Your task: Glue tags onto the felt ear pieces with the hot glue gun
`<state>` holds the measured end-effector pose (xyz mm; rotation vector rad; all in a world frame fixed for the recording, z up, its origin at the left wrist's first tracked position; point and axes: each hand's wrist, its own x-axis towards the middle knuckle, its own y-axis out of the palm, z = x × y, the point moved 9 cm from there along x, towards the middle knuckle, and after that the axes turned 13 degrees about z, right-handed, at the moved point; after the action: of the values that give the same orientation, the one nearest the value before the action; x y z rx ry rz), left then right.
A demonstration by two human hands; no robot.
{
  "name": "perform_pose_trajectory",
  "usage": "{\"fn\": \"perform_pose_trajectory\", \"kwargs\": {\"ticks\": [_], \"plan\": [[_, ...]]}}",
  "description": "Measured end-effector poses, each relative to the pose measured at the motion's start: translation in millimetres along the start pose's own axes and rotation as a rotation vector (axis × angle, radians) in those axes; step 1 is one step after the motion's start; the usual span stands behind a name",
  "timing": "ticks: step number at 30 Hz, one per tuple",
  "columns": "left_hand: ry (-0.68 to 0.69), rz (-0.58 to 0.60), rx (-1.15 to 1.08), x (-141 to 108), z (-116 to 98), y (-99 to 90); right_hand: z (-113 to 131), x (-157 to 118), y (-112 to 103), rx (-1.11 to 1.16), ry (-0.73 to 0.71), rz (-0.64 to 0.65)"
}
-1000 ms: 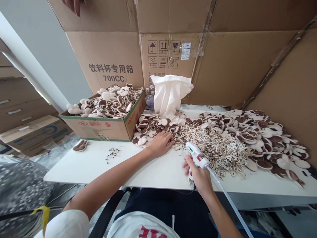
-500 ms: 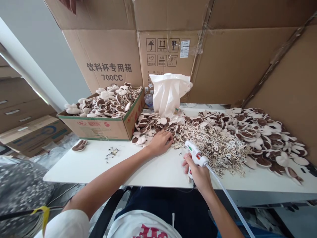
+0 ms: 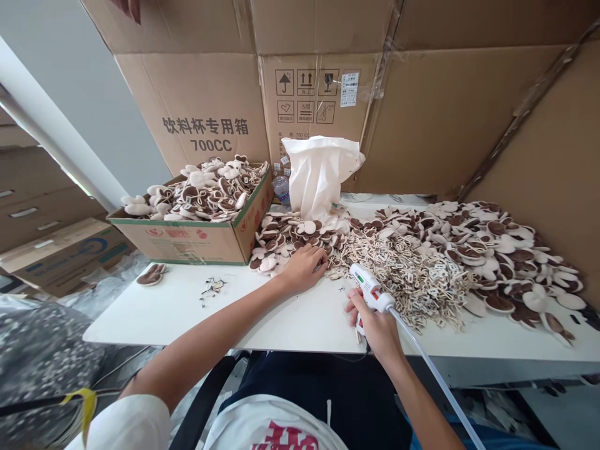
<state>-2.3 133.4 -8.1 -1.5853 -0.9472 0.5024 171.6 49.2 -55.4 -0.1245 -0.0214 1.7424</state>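
A white hot glue gun is in my right hand, fingers wrapped round its handle and nozzle side hidden. A long translucent glue stick runs out of its back toward the lower right. My left hand rests on the table at the front edge of a pile of brown-and-white plush pieces. Its fingers are curled; their tips, and anything in them, are hidden. Right of it, beyond the glue gun, lies a heap of cream cord loops with small tags.
A green-rimmed cardboard box full of plush pieces stands at the left. More plush pieces spread at the right. A white bag and plastic bottle stand behind. One brown piece and small scraps lie left. Cardboard walls surround the table.
The view has shifted very slightly. Both hands and the glue gun keep practically the same place and grip.
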Motion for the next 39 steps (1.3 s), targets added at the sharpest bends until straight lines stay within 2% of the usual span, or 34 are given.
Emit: {"fn": "perform_pose_trajectory", "kwargs": {"ticks": [39], "plan": [[0.007,0.007,-0.002,3.3,-1.8,1.8,-3.8,3.3,-5.3,-0.039,0.021,-0.014]]}}
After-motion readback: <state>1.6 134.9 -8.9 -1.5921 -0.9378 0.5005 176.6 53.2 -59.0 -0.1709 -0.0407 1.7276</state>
